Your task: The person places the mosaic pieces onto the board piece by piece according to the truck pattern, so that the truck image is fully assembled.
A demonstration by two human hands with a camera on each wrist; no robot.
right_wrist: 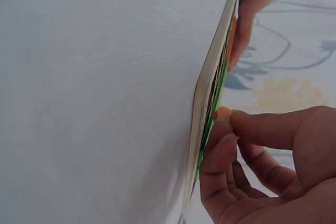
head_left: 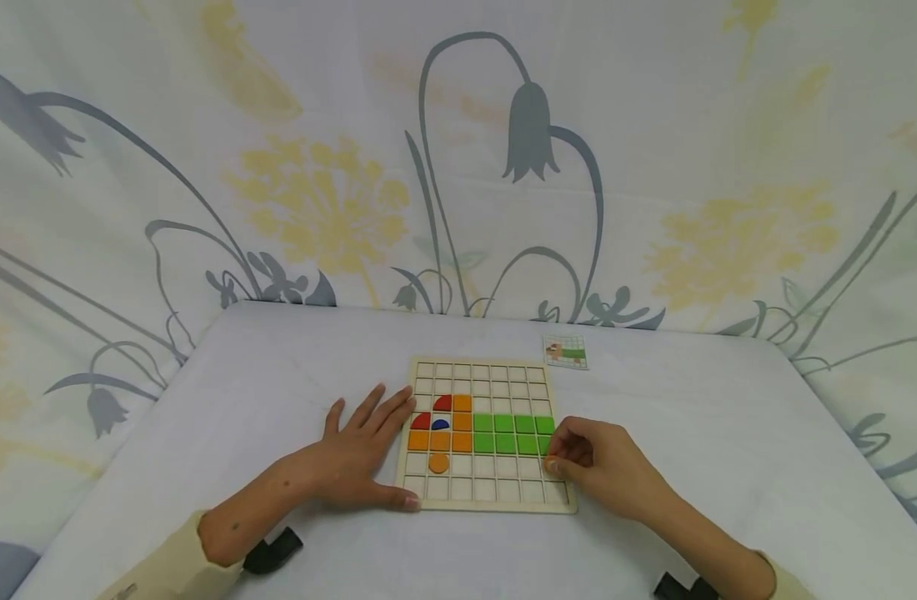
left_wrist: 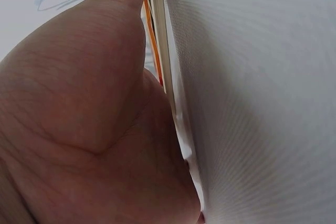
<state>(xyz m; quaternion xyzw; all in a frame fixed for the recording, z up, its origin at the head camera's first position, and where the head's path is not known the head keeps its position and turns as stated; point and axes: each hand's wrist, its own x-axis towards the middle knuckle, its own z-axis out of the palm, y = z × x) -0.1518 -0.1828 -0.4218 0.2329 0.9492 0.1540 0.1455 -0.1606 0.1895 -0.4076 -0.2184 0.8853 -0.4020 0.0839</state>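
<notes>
A light wooden grid board (head_left: 495, 492) lies on the table, with coloured tiles in its cells. Green squares (head_left: 505, 424) fill two rows at the right; orange squares (head_left: 418, 440), red quarter-round tiles (head_left: 443, 403) and a blue half-round tile (head_left: 439, 425) are at the left. Below them lies a round orange tile (head_left: 438, 462). My left hand (head_left: 353, 460) rests with spread fingers along the board's left edge. At the right edge, my right hand (head_left: 608, 467) pinches an orange tile (right_wrist: 224, 113) between thumb and index finger, just below the green rows.
A small picture card (head_left: 566, 352) with a grid pattern lies behind the board's right corner. The white table (head_left: 293, 358) meets a flower-printed cloth (head_left: 458, 167) at its back edge. Black wrist straps (head_left: 273, 551) show under the forearms.
</notes>
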